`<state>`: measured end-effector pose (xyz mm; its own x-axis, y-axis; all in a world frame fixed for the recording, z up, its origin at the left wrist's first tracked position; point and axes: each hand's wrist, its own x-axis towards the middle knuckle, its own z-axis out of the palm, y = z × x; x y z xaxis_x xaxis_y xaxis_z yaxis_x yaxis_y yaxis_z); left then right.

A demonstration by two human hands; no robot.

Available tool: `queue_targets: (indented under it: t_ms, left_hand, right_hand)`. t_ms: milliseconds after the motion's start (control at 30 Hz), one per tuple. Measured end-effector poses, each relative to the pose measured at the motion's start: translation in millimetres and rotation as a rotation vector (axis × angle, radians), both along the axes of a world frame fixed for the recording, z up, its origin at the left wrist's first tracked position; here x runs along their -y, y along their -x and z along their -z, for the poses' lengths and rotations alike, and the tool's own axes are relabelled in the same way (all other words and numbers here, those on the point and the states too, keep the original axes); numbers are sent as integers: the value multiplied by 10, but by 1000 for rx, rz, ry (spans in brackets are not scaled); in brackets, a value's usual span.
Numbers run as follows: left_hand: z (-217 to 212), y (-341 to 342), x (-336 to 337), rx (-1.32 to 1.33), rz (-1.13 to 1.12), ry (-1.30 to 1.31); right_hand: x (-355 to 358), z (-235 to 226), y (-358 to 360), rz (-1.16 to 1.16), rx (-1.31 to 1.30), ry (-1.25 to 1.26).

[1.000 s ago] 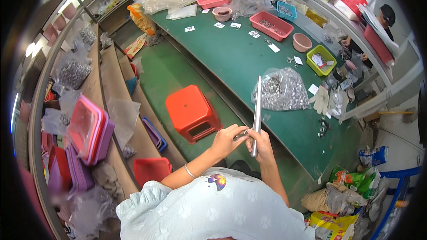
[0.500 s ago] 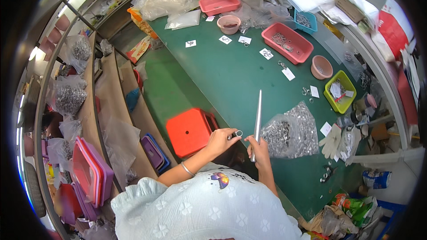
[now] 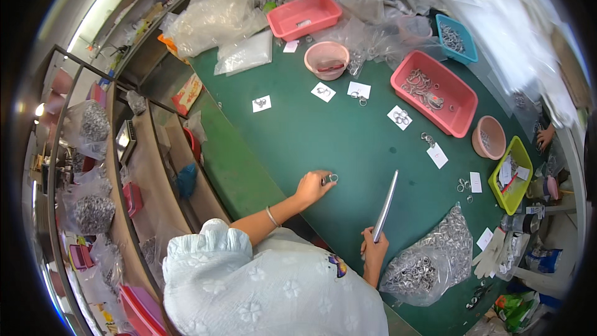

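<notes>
Head view, looking straight down on a wide green worktable (image 3: 323, 143). We saw the person's left hand (image 3: 313, 185) stretched forward onto the bare green surface, its fingertips pinched closed around a small metal ring (image 3: 331, 178) that sat at, or just above, the tabletop; we could not tell whether the ring touched the table. The right hand (image 3: 373, 250) was drawn back closer to the body, its fingers wrapped shut around the lower end of a long, thin metal rod (image 3: 385, 205).

The rod's long axis ran from the right fist up and slightly to the right, away from the person, with its free tip out over the table. The ring lay to the left of the rod, about level with the free tip and well apart from it, so the left hand was the nearer one to the ring and the right hand alone governed the rod.

Just right of the right hand lay a clear plastic bag of metal rings (image 3: 429, 258). Farther back stood a pink tray (image 3: 435, 93) of metal parts, and small white paper slips (image 3: 323, 91) with ring samples.
</notes>
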<state>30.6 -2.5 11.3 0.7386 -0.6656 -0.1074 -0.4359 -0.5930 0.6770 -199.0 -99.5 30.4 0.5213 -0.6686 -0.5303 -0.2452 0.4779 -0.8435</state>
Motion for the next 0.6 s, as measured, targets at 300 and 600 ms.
queue_targets:
  t_ms: [300,600]
  left_hand:
    - [268,-793,13,-17,58,54]
    - [468,-1197,724,96,401,237]
  right_hand:
    - [-192,378,-727,46,-150,106]
    - [-527,773,-703,167,-277,500]
